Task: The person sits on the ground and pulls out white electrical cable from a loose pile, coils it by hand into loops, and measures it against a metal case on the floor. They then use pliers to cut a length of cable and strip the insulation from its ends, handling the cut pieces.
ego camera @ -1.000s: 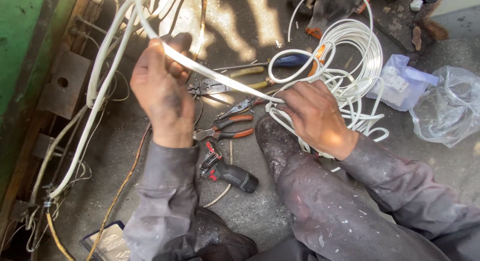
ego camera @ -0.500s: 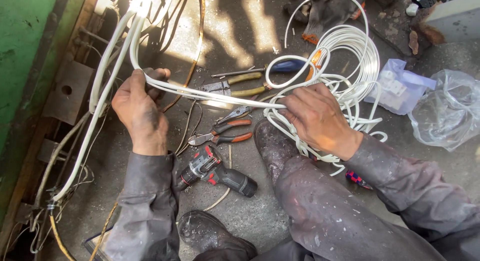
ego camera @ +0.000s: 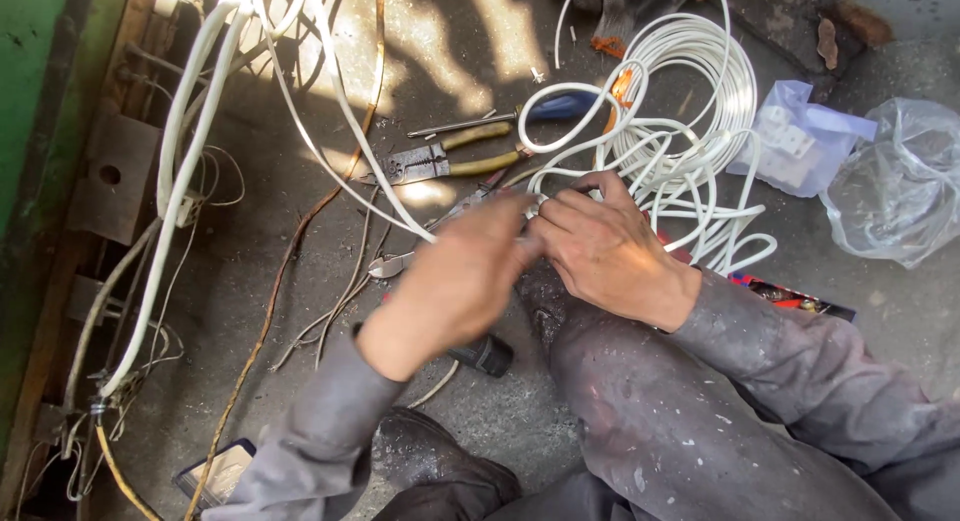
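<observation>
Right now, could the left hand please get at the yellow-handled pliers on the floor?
Probably yes: the left hand is near the pliers, which lie uncovered; only a loose white cable runs across them.

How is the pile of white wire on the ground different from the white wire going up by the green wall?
The white wire coil lies on the ground in round, tangled loops. The white wires by the wall run up in long, nearly straight lines, bundled side by side. The coil sits beside the right hand; the wall wires are farther left. Both are thin and white.

We look steeply down from our head-worn camera, close over our knees and the concrete floor [ego camera: 480,71], facing forward.
</observation>
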